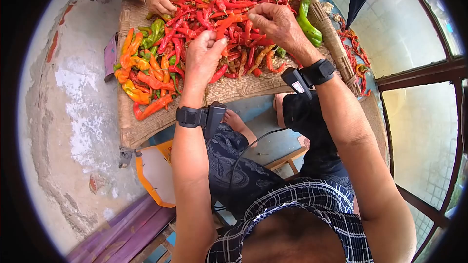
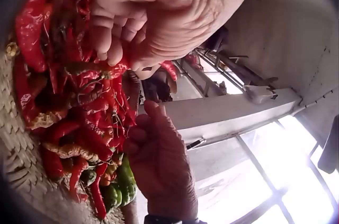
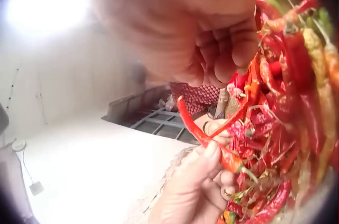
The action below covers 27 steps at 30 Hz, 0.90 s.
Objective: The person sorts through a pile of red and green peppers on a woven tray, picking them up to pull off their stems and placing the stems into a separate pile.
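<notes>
My left hand pinches a slim red chili pepper between thumb and fingers; its green stem points down in the right wrist view. Across from it is my right hand, over the heap of red chilies. In the left wrist view this right hand has its thumb raised and its fingers loosely bent, with no pepper seen in its grasp. Shrivelled brownish chilies lie below both hands. A long green pepper rests to the right of the right hand.
A woven tray carries the peppers. Orange and green peppers lie at its left. Another person's hands reach in from the far side. A window stands at right, a peeling wall at left.
</notes>
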Tool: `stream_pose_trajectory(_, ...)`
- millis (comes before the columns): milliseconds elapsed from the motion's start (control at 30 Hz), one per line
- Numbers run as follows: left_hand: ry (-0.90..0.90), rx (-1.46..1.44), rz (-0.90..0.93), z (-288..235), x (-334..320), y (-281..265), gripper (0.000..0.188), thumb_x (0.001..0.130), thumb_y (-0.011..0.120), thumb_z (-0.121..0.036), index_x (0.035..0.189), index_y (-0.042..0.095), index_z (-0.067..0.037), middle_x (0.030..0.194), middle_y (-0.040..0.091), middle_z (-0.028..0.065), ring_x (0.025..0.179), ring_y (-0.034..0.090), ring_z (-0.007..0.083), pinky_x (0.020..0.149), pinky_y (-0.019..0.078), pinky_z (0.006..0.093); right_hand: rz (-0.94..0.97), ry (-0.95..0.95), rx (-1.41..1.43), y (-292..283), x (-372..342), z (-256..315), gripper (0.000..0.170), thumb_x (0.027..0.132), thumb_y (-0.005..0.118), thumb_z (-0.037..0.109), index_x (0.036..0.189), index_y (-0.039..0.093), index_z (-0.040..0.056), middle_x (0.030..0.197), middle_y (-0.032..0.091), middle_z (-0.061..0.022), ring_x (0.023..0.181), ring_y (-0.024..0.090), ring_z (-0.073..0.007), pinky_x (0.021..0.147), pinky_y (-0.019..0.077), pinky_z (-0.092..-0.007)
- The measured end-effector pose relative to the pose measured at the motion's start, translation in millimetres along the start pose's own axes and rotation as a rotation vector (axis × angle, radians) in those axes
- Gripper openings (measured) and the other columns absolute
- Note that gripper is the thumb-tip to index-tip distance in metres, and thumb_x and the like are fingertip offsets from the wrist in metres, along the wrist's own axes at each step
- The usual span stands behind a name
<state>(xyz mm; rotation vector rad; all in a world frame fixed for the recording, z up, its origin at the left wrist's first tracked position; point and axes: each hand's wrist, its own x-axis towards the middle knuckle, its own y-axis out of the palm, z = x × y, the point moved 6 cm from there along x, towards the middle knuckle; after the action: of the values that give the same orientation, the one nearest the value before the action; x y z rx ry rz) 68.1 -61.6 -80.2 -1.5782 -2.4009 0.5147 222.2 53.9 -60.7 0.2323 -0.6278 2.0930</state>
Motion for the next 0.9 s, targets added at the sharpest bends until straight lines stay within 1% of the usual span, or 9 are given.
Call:
stream_pose_trajectory(133,-0.001,-0.522,0.047,1,-5,0,0.02,0.09,0.057,-0.016,0.104,0.056,-0.002,0.082,0.062,0.0029,0.067,0.058,0.0072,0.06,0.0489,0.0205,0.334,-0.008,0.084,41,-12,15,0.03,0.083,0.067,0.028,0.097,0.065,0.001,0.078,0.066,-0.0125,0.071,0.063,-0.0211,0.065,0.0498,-0.0326)
stream_pose_trajectory(267,-0.022,-0.667,0.016,-2,-10,0,0.019,0.09,0.058,-0.018,0.101,0.056,-0.003,0.08,0.061,0.0017,0.066,0.056,0.0062,0.059,0.0477,0.02,0.361,-0.078,0.067,60,-14,18,0.03,0.081,0.068,0.023,0.098,0.064,-0.001,0.079,0.066,-0.0158,0.074,0.064,-0.0246,0.066,0.0498,-0.0329)
stream_pose_trajectory(367,-0.022,-0.525,-0.064,7,-11,-24,0.019,0.09,0.059,-0.023,0.1,0.057,-0.006,0.084,0.059,-0.0011,0.067,0.055,0.0044,0.061,0.0477,0.0196,0.534,0.099,-0.069,58,-16,18,0.021,0.08,0.065,0.018,0.087,0.065,-0.0022,0.072,0.063,-0.0172,0.069,0.062,-0.0253,0.063,0.0486,-0.0346)
stream_pose_trajectory(467,0.019,-0.241,-0.21,6,-20,-55,0.018,0.089,0.06,-0.023,0.096,0.059,-0.006,0.078,0.058,-0.0023,0.066,0.052,0.0045,0.06,0.0433,0.0187,0.554,-0.023,-0.265,47,-12,9,0.023,0.084,0.065,0.023,0.088,0.065,0.0001,0.068,0.061,-0.0074,0.065,0.056,-0.0138,0.06,0.0457,-0.0306)
stream_pose_trajectory(500,0.017,-0.241,-0.215,9,-25,-59,0.018,0.089,0.06,-0.023,0.096,0.059,-0.006,0.078,0.058,-0.0023,0.066,0.052,0.0045,0.06,0.0433,0.0187,0.527,0.123,-0.133,41,-7,3,0.025,0.087,0.064,0.024,0.094,0.064,0.0004,0.074,0.064,-0.0042,0.065,0.055,-0.0098,0.06,0.0461,-0.0268)
stream_pose_trajectory(567,0.031,0.001,0.005,13,-32,-50,0.018,0.088,0.061,-0.023,0.093,0.06,-0.005,0.078,0.058,-0.0029,0.067,0.052,0.0053,0.062,0.0431,0.0205,0.189,0.253,0.49,16,5,1,0.03,0.089,0.061,0.024,0.106,0.06,0.0001,0.082,0.065,-0.0028,0.066,0.053,-0.0054,0.059,0.0456,-0.0219)
stream_pose_trajectory(667,0.126,0.464,0.062,10,-50,-38,0.017,0.079,0.066,-0.015,0.09,0.06,-0.004,0.081,0.058,0.0056,0.076,0.058,0.0206,0.068,0.0456,0.0317,-0.172,0.235,0.73,-12,14,-15,0.044,0.088,0.062,0.024,0.121,0.052,-0.004,0.088,0.065,-0.0102,0.072,0.059,-0.0108,0.064,0.0499,-0.0235)
stream_pose_trajectory(733,0.228,0.782,0.089,7,-57,-26,0.019,0.072,0.067,-0.009,0.088,0.059,-0.004,0.086,0.054,0.0148,0.085,0.055,0.0353,0.073,0.0442,0.0413,-0.14,0.227,0.522,-5,6,-13,0.042,0.09,0.06,0.024,0.12,0.052,-0.0032,0.087,0.064,-0.0081,0.07,0.056,-0.0081,0.061,0.0474,-0.0214)
stream_pose_trajectory(900,0.401,0.825,-0.06,-7,-50,-21,0.015,0.077,0.063,-0.012,0.088,0.059,-0.003,0.084,0.057,0.0148,0.083,0.056,0.0335,0.072,0.0442,0.0416,0.301,0.048,0.068,30,-10,22,0.03,0.089,0.061,0.023,0.111,0.061,0.0021,0.083,0.064,-0.0027,0.071,0.057,-0.0086,0.062,0.0476,-0.023)
